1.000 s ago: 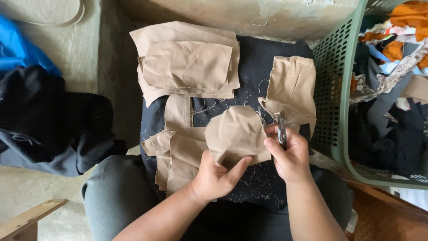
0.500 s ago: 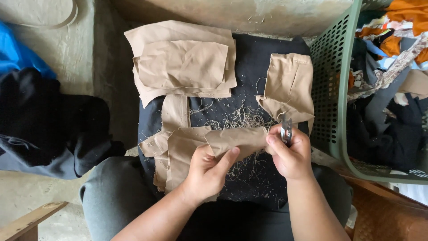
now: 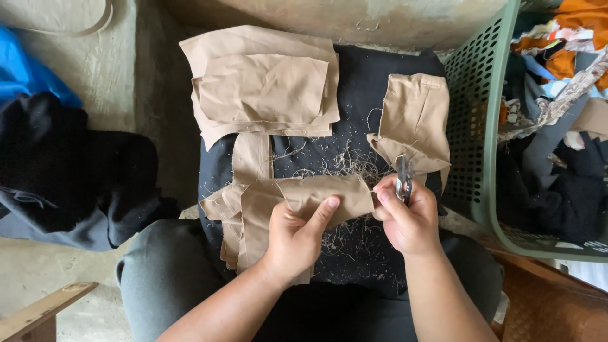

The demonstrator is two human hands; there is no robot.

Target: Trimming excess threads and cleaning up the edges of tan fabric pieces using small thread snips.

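My left hand (image 3: 296,235) pinches a folded tan fabric piece (image 3: 329,193) over a black cloth (image 3: 367,95) spread on my lap. My right hand (image 3: 408,218) grips the same piece at its right end and also holds small metal thread snips (image 3: 403,180), blades pointing up. Loose thread clippings (image 3: 348,166) lie scattered on the black cloth just beyond my hands. More tan pieces lie under my left hand (image 3: 244,209).
A stack of tan fabric pieces (image 3: 263,88) lies at the far left of the cloth, another tan piece (image 3: 415,120) at the right. A green plastic basket (image 3: 481,126) with mixed clothes stands right. Dark garments (image 3: 69,177) and blue cloth (image 3: 25,69) lie on the floor left.
The tan piece, first rounded and held up, has been folded flat into a narrow strip between both hands. My hands shifted slightly lower and closer.
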